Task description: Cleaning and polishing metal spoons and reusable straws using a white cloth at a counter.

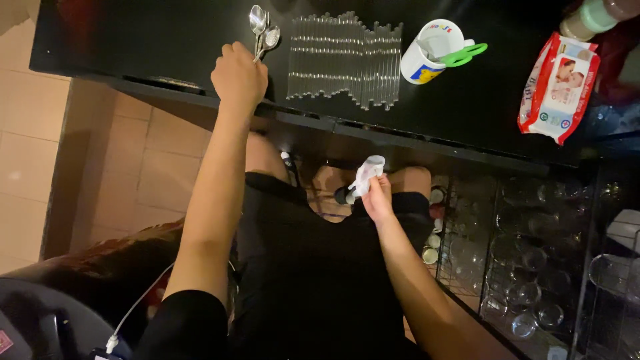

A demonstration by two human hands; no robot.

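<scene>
While left hand (pixel 238 79) grips spoons (pixel 263 30), straws (pixel 343 57), mug (pixel 430 50) beside.

Lighting: dim, warm indoor light from above. Black tabletop (pixel 167 40) swallows detail, with faint sheen on the spoons (pixel 261 27) lying on it. Below the tabletop, deep shadow over lap and floor; glassware in the wire rack (pixel 527 267) to its lower right shows soft glints. Slight softness and grain throughout; corners darkest.
</scene>
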